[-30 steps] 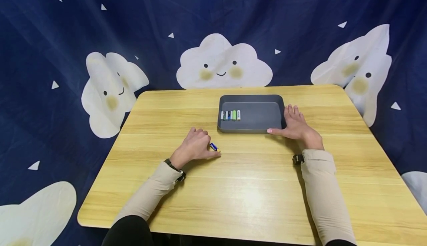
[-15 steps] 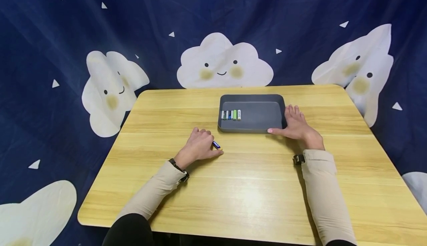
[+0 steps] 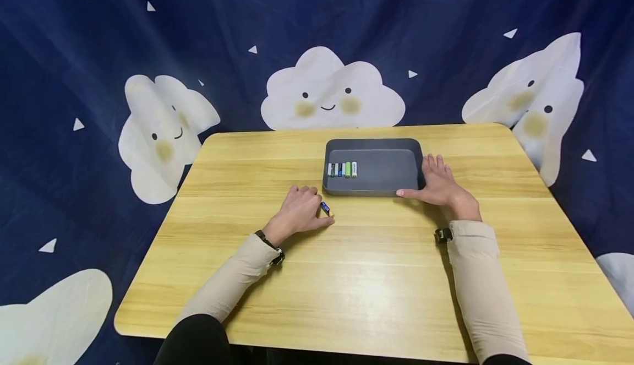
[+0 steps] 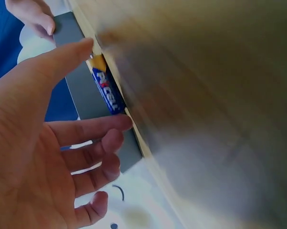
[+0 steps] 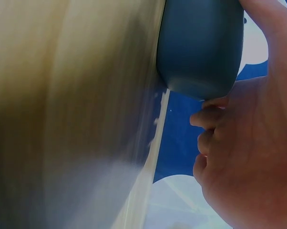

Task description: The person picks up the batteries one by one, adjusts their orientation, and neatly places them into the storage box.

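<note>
A blue battery (image 4: 108, 90) with a yellow end lies lengthwise between the thumb and index finger of my left hand (image 3: 299, 211), which pinches it by its two ends just above or on the table, in front of the tray. The other left fingers are loosely bent. My right hand (image 3: 441, 190) rests against the near right corner of a dark grey tray (image 3: 391, 193), thumb along the front wall and fairly straight fingers beside the right wall. Inside the tray at the left, several batteries (image 3: 348, 170) stand side by side in a row, some green, white and dark.
The light wooden table (image 3: 366, 282) has rounded corners, with its far edge behind the tray. A dark blue curtain (image 3: 228, 18) with smiling white clouds hangs behind it. Each wrist wears a strapped dark device.
My left hand, with the blue battery in its fingers, has shifted slightly right and away toward the tray. My right hand and the tray stay in place.
</note>
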The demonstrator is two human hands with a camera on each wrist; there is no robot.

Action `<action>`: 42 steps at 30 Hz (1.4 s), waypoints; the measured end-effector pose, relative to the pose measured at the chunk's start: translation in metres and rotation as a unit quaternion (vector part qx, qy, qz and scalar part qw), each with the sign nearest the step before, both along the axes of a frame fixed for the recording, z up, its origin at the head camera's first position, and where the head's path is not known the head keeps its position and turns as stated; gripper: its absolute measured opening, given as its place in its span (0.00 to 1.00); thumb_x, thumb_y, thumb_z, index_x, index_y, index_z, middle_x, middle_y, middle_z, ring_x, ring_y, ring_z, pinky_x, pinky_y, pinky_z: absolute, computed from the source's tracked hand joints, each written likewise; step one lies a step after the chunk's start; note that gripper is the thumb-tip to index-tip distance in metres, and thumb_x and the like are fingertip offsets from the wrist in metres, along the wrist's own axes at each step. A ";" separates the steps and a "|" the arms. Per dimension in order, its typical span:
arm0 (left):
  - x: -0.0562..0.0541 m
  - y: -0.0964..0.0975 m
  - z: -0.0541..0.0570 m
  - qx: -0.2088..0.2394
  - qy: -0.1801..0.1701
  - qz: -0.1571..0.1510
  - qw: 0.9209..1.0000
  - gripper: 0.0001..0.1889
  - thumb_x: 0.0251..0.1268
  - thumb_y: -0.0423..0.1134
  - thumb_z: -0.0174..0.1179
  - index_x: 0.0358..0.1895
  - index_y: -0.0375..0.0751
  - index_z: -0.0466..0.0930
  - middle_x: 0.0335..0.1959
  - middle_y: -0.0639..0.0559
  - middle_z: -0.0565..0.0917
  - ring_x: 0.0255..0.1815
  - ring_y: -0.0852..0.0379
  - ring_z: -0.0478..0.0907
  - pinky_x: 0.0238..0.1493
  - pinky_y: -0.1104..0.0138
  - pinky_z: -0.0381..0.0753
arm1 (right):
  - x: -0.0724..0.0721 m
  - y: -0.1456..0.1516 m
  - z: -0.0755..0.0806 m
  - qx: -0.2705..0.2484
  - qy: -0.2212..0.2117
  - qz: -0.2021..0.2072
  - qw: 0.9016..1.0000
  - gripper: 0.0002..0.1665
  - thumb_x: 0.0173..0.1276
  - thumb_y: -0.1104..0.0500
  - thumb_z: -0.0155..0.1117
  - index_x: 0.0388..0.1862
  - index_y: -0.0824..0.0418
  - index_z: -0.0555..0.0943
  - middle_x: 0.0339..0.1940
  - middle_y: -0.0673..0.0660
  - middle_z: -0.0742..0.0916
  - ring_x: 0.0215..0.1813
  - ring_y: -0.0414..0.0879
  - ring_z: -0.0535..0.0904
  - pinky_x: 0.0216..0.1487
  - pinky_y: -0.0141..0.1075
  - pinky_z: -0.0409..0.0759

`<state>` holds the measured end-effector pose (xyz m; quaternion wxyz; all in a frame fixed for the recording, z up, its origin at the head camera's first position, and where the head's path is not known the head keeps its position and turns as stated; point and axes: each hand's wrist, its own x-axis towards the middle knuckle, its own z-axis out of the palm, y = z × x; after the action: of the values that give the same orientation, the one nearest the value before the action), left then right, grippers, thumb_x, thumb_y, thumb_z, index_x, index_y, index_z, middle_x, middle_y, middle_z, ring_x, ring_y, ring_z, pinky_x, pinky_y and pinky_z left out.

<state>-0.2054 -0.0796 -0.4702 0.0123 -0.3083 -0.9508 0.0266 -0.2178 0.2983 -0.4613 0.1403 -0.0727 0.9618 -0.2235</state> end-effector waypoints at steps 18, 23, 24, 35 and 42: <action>-0.015 0.009 0.003 0.090 -0.009 -0.063 0.994 0.24 0.57 0.70 0.66 0.28 0.52 0.85 0.30 0.58 0.77 0.28 0.61 0.73 0.30 0.67 0.74 | -0.001 0.000 0.001 -0.002 0.006 -0.001 1.000 0.81 0.62 0.24 0.64 0.82 0.77 0.32 0.84 0.76 0.38 0.84 0.73 0.25 0.81 0.68 0.31; -0.027 0.007 0.014 0.184 -0.022 -0.079 0.979 0.26 0.55 0.65 0.72 0.41 0.45 0.92 0.33 0.49 0.79 0.29 0.60 0.69 0.26 0.70 0.68 | -0.002 0.001 0.001 -0.002 0.008 -0.003 1.000 0.81 0.62 0.23 0.64 0.82 0.76 0.32 0.84 0.76 0.39 0.84 0.72 0.26 0.81 0.68 0.32; -0.031 0.007 0.015 0.198 -0.023 -0.076 0.977 0.27 0.55 0.64 0.73 0.44 0.44 0.92 0.34 0.47 0.79 0.29 0.59 0.69 0.26 0.70 0.67 | -0.002 0.001 0.001 -0.002 0.007 -0.003 1.000 0.81 0.62 0.23 0.64 0.82 0.76 0.32 0.84 0.76 0.39 0.84 0.72 0.26 0.81 0.67 0.31; -0.068 0.018 0.017 0.246 -0.052 -0.055 0.966 0.36 0.55 0.67 0.71 0.58 0.44 0.88 0.38 0.42 0.75 0.32 0.56 0.65 0.31 0.67 0.64 | 0.000 0.000 -0.002 -0.009 0.005 -0.005 1.000 0.81 0.62 0.23 0.64 0.82 0.76 0.33 0.84 0.76 0.39 0.85 0.72 0.26 0.81 0.67 0.31; -0.090 0.030 0.015 0.249 -0.061 -0.070 0.964 0.34 0.57 0.65 0.70 0.58 0.43 0.88 0.41 0.41 0.76 0.34 0.57 0.68 0.33 0.67 0.70 | 0.001 0.000 -0.002 -0.011 0.011 -0.004 1.000 0.81 0.62 0.24 0.65 0.82 0.76 0.33 0.84 0.76 0.40 0.85 0.72 0.27 0.82 0.67 0.31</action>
<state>-0.2949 -0.0499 -0.4550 0.0328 -0.3625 -0.9023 -0.2310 -0.2166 0.2981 -0.4636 0.1276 -0.0733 0.9610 -0.2340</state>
